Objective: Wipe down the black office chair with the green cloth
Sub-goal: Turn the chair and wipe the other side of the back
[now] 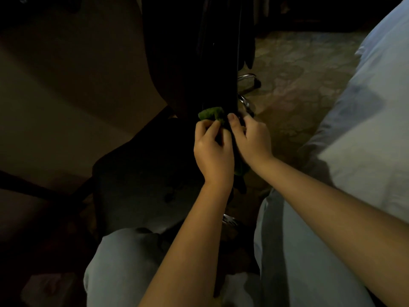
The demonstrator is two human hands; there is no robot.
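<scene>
Head view, from nearest outward: my two knees in pale blue jeans [298, 251] fill the bottom, and between them lies something white that I cannot make out in the dim light. My bare forearms reach up from there to the middle of the picture, where the hands meet side by side, almost touching. My left hand [213, 151] has its fingers curled and pinches a fuzzy green cloth [211, 113], whose bunched end sticks out just above the fingertips and lies against the narrow upright edge of the black office chair [172, 63]. A darker bit of green shows under my right wrist. My right hand [252, 138] is curled round that same black edge, thumb flat on its front and fingers hidden behind it; whether it also holds cloth I cannot tell. My hands and arms cover the lower part of the chair's edge. The chair's dark grey seat spreads to the left of my left arm. Beyond the hands, shiny chrome base legs [246, 77] stand on a mottled patterned floor [298, 74]. White bedding [365, 129] rises on the right, and a pale brown flat surface [77, 74] fills the left.
</scene>
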